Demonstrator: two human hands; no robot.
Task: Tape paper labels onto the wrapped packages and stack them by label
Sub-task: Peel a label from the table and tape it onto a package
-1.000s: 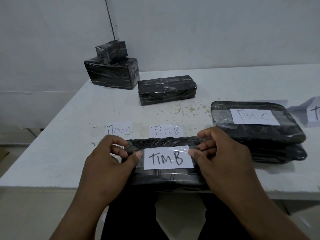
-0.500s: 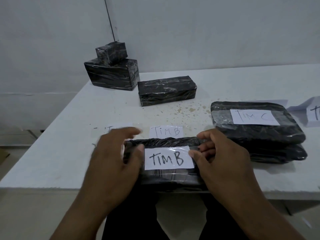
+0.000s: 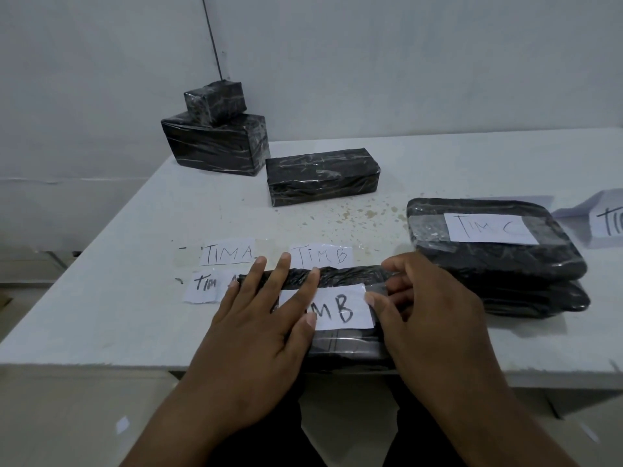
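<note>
A flat black wrapped package [image 3: 340,276] lies at the table's near edge, bearing a white paper label [image 3: 340,306] that reads "TIM B". My left hand [image 3: 263,318] lies flat on the package's left part, fingers spread, covering the label's left end. My right hand [image 3: 428,315] grips the package's right end, its thumb at the label's right edge. Loose labels lie beyond: "TIM A" [image 3: 229,255], "TIM B" [image 3: 322,255] and a third label [image 3: 204,286]. At the right sits a stack of two flat packages [image 3: 499,264] with a "TIM C" label [image 3: 488,229].
Three unlabelled black packages stand at the back left: a large block [image 3: 215,146] with a small one [image 3: 215,101] on top, and a long one [image 3: 322,175] beside them. Another paper label [image 3: 606,222] lies at the far right edge. The white table [image 3: 101,315] ends just before me.
My left hand has let go of the package's left end and now lies flat over the label's left side. A third loose label has come into view at its left.
</note>
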